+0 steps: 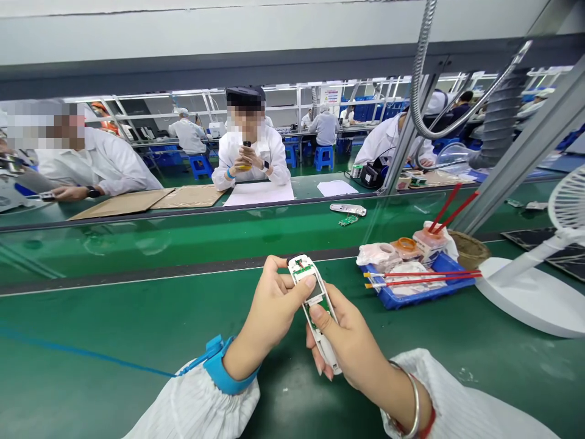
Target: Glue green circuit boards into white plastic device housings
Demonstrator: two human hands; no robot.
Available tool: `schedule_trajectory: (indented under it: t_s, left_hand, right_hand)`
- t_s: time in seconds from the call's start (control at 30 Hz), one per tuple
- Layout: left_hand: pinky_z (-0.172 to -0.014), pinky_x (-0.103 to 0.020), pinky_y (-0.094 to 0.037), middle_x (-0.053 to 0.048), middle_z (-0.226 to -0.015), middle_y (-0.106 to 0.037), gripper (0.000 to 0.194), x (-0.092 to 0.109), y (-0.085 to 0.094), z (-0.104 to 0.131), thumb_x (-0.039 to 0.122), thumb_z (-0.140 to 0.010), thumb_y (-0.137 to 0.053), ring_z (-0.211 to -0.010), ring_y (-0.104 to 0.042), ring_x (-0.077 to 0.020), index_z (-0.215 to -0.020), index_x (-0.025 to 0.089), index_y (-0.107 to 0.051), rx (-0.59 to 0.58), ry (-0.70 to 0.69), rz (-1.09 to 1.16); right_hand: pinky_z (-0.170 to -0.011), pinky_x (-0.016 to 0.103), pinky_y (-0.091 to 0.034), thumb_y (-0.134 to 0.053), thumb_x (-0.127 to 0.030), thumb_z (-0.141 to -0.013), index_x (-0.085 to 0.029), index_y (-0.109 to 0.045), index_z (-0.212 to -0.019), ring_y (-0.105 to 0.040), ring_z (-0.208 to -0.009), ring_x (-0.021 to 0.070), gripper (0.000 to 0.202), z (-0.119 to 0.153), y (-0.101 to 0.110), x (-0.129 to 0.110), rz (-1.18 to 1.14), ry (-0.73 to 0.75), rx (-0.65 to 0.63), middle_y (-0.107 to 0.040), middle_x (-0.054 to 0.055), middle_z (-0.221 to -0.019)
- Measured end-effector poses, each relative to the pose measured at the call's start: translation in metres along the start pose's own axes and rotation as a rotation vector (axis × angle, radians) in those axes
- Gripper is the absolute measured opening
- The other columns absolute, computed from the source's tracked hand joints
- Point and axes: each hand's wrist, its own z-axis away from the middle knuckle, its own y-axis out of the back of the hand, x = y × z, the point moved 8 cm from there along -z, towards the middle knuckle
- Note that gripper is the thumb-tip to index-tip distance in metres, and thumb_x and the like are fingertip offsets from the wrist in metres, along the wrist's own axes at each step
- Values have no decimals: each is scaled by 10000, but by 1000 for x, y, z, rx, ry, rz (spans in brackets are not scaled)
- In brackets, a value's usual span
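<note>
Both hands grip a long white plastic device housing (328, 352) with a green circuit board (325, 303) set inside it. It is tilted, its upper end leaning left, over the green work surface. My left hand (278, 299) is closed round the upper part, thumb pressing on a grey rectangular piece near the board. My right hand (350, 332) wraps the lower right side, its thumb on the board's lower part. The fingers beneath the housing are partly hidden. A blue wrist strap (231, 369) with a cord circles my left wrist.
To the right stands a blue tray (397, 300) with tape rolls, a bottle and red-handled brushes (425, 281) lying across it. Beside it is a white fan (525, 299). Beyond the divider lie another white housing (348, 210) and a loose board; co-workers sit opposite. A flexible metal hose hangs upper right.
</note>
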Motion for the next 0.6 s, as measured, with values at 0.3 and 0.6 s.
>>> schedule_trajectory:
  t_s: [0.3, 0.6]
  left_hand:
    - [-567, -243, -498, -17, -757, -669, 356, -27, 22, -27, 395, -756, -639, -630, -634, -134, -949, 191, -421, 110, 192, -72]
    - [-800, -364, -489, -109, -1091, -616, 340, -30, 117, -153, 336, -893, -441, -959, -600, -213, -1163, 143, -518, 262, 223, -668]
  right_hand:
    - [-546, 285, -563, -549, -429, -858, -204, -429, -1201, -658, -632, 152, 427, -8, 27, -1, -41, -264, 36, -664, 60, -889]
    - [-503, 250, -558, -478, -106, -881, -99, -539, -1107, -622, -501, 129, 234, 59, 185, -19, -323, -278, 591, -674, 63, -654]
